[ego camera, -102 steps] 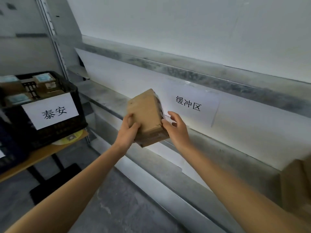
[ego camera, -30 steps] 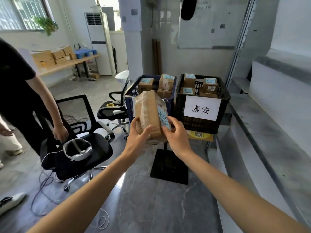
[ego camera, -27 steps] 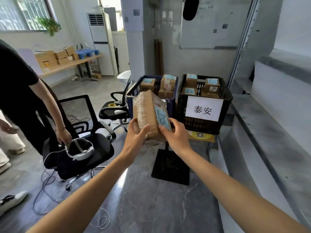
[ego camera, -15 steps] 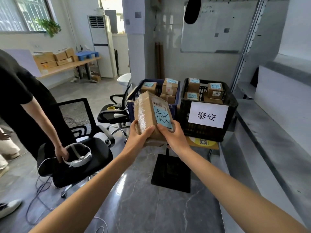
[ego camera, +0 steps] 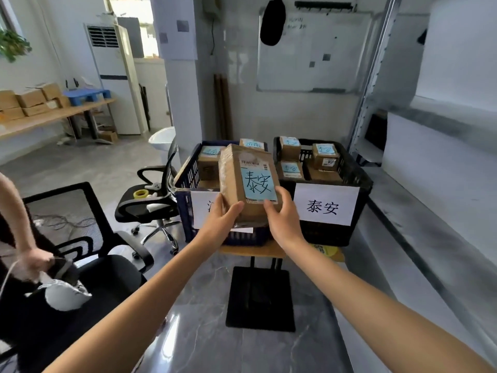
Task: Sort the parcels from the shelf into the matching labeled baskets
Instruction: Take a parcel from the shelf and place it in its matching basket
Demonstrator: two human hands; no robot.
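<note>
The parcel (ego camera: 248, 181) has neared the black basket (ego camera: 357, 173) and turned, its label (ego camera: 258, 184), apparently 泰安, now readable.

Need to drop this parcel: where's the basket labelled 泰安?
In the head view, right of centre: the black basket stands beside the blue basket, just beyond your right hand.

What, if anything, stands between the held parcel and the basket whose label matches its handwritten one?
Nothing visible. The left hand and right hand hold the parcel, marked 泰安, in front of the blue basket. The black basket labelled 泰安 stands just to the right, open-topped, with sorted parcels inside.
</note>
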